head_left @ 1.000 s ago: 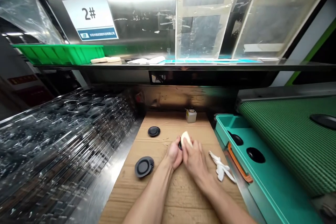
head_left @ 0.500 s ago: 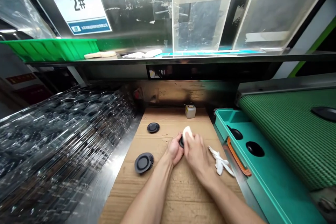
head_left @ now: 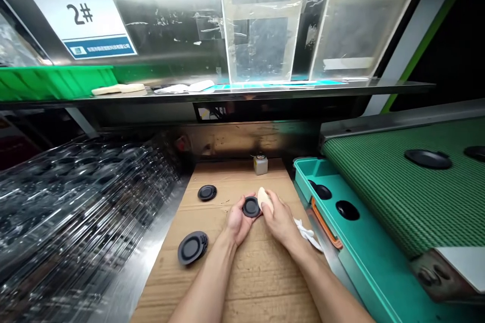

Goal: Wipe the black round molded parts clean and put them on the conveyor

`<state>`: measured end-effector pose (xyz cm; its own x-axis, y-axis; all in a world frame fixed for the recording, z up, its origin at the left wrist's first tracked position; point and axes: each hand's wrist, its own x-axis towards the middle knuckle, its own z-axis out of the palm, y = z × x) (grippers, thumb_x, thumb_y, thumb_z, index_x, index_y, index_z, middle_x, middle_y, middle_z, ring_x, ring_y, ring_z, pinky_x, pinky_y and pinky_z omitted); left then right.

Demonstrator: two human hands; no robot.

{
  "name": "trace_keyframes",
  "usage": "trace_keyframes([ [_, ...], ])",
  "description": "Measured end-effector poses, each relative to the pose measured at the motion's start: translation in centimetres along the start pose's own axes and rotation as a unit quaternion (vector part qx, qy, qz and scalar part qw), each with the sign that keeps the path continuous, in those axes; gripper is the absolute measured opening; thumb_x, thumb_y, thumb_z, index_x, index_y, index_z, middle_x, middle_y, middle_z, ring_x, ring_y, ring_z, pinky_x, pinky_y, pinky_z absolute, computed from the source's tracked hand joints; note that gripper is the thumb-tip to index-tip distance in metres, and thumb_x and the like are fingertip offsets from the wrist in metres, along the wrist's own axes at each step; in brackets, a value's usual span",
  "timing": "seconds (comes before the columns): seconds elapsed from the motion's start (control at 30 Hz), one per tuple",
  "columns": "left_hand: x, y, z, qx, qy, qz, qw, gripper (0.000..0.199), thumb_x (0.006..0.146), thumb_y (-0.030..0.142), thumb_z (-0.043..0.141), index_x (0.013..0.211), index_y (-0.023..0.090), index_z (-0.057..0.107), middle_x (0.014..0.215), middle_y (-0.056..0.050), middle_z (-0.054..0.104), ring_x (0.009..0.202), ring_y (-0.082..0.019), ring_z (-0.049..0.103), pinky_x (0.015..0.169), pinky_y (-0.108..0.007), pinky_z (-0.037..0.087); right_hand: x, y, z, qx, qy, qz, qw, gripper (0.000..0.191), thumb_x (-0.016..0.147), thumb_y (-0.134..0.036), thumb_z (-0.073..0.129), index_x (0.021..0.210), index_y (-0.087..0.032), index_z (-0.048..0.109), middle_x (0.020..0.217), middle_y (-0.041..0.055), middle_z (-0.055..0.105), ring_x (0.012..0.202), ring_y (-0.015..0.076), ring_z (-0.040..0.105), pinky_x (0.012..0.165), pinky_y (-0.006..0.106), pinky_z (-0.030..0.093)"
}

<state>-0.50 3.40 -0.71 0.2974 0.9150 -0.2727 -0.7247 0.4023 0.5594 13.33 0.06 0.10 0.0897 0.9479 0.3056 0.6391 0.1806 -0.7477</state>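
My left hand (head_left: pixel 238 221) is closed around the edge of a small black round disc (head_left: pixel 251 207) with a raised rim, its face turned up. In my right hand (head_left: pixel 278 217) is a cream-white pad (head_left: pixel 264 199), pinched between thumb and fingers at the disc's right edge. Whether pad and disc touch, I cannot tell. To the left on the cardboard sheet (head_left: pixel 265 287) lie a stack of similar black discs (head_left: pixel 193 248) and, farther back, a smaller group of discs (head_left: pixel 207 192). A white glove (head_left: pixel 306 232) lies partly hidden behind my right forearm.
A small square bottle (head_left: pixel 260 164) stands at the cardboard's back. On the right are a teal bin (head_left: pixel 379 257) holding black discs and a green conveyor belt (head_left: pixel 382 176) carrying more. Stacked clear plastic trays (head_left: pixel 83 212) fill the left. A metal shelf (head_left: pixel 235 95) crosses above.
The disc in my left hand now shows its face, and the pad has moved to its right edge. The view has shifted to the right. Another disc shows on the belt.
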Motion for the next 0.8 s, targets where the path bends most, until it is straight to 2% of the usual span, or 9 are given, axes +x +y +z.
trace_keyframes([
  [0.13, 0.0, -0.3, 0.1, 0.016, 0.008, 0.022, 1.000, 0.027, 0.091, 0.028, 0.048, 0.106, 0.011, 0.062, 0.102, -0.014, 0.068, 0.091, -0.022, 0.065, 0.088, -0.042, 0.050, -0.6, -1.0, 0.0, -0.012, -0.028, 0.029, 0.999, 0.043, 0.092, -0.037, 0.039, 0.132, -0.023, 0.046, 0.114, 0.0076, 0.065, 0.102, 0.0220, 0.062, 0.085, 0.030, 0.045],
  [0.27, -0.3, -0.3, 0.4, 0.020, 0.012, 0.008, 1.000, 0.028, 0.090, 0.030, 0.048, 0.104, 0.010, 0.062, 0.108, -0.017, 0.067, 0.097, -0.025, 0.065, 0.090, -0.041, 0.049, -1.1, -2.0, -0.4, -0.006, -0.091, 0.018, 0.996, 0.030, 0.087, -0.035, 0.047, 0.113, -0.027, 0.060, 0.096, 0.0027, 0.071, 0.086, 0.0201, 0.065, 0.073, 0.026, 0.045],
  [0.33, -0.4, -0.3, 0.5, 0.031, 0.004, 0.004, 1.000, 0.029, 0.089, 0.030, 0.050, 0.104, 0.009, 0.063, 0.108, -0.017, 0.067, 0.098, -0.026, 0.064, 0.090, -0.042, 0.049, -0.8, -2.0, -0.5, 0.011, -0.078, 0.028, 0.997, 0.025, 0.085, -0.033, 0.049, 0.103, -0.025, 0.064, 0.093, 0.0025, 0.071, 0.084, 0.0192, 0.065, 0.073, 0.025, 0.044],
  [0.43, -0.4, -0.5, 0.6, 0.053, 0.000, 0.016, 0.998, 0.028, 0.087, 0.029, 0.055, 0.103, 0.009, 0.064, 0.104, -0.016, 0.068, 0.097, -0.026, 0.065, 0.089, -0.040, 0.049, -0.1, -1.6, -0.5, 0.053, -0.042, 0.035, 0.997, 0.027, 0.085, -0.031, 0.046, 0.102, -0.023, 0.065, 0.091, 0.0024, 0.071, 0.082, 0.0171, 0.064, 0.073, 0.023, 0.044],
  [0.57, -0.4, -0.5, 0.6, 0.050, 0.000, 0.009, 0.999, 0.026, 0.086, 0.028, 0.056, 0.099, 0.008, 0.066, 0.100, -0.016, 0.069, 0.096, -0.025, 0.065, 0.089, -0.038, 0.049, 0.5, -0.9, -0.5, 0.091, -0.125, 0.012, 0.988, 0.022, 0.080, -0.029, 0.051, 0.090, -0.021, 0.069, 0.085, -0.0002, 0.070, 0.076, 0.0155, 0.063, 0.068, 0.022, 0.044],
  [0.6, -0.3, -0.4, 0.6, 0.052, -0.004, 0.011, 0.999, 0.026, 0.086, 0.028, 0.056, 0.099, 0.008, 0.066, 0.100, -0.015, 0.069, 0.096, -0.025, 0.065, 0.089, -0.038, 0.049, 0.6, -0.8, -0.6, 0.095, -0.126, 0.016, 0.987, 0.022, 0.079, -0.028, 0.051, 0.089, -0.021, 0.069, 0.086, -0.0002, 0.070, 0.076, 0.0154, 0.063, 0.069, 0.022, 0.045],
  [0.7, -0.4, -0.3, 0.6, 0.061, -0.003, 0.019, 0.998, 0.024, 0.086, 0.027, 0.057, 0.097, 0.009, 0.067, 0.098, -0.015, 0.070, 0.096, -0.025, 0.065, 0.089, -0.037, 0.050, 0.4, -0.9, -1.1, 0.085, -0.078, 0.016, 0.993, 0.027, 0.081, -0.027, 0.049, 0.099, -0.022, 0.068, 0.093, 0.0003, 0.071, 0.083, 0.0160, 0.064, 0.075, 0.023, 0.045],
  [0.8, -0.5, -0.4, 0.7, 0.053, 0.000, 0.006, 0.999, 0.023, 0.086, 0.026, 0.056, 0.097, 0.009, 0.067, 0.100, -0.015, 0.070, 0.097, -0.025, 0.065, 0.090, -0.038, 0.050, -0.1, -1.5, -1.3, 0.030, -0.089, -0.016, 0.995, 0.027, 0.083, -0.029, 0.049, 0.104, -0.026, 0.066, 0.098, 0.0002, 0.071, 0.089, 0.0167, 0.064, 0.077, 0.023, 0.044],
])
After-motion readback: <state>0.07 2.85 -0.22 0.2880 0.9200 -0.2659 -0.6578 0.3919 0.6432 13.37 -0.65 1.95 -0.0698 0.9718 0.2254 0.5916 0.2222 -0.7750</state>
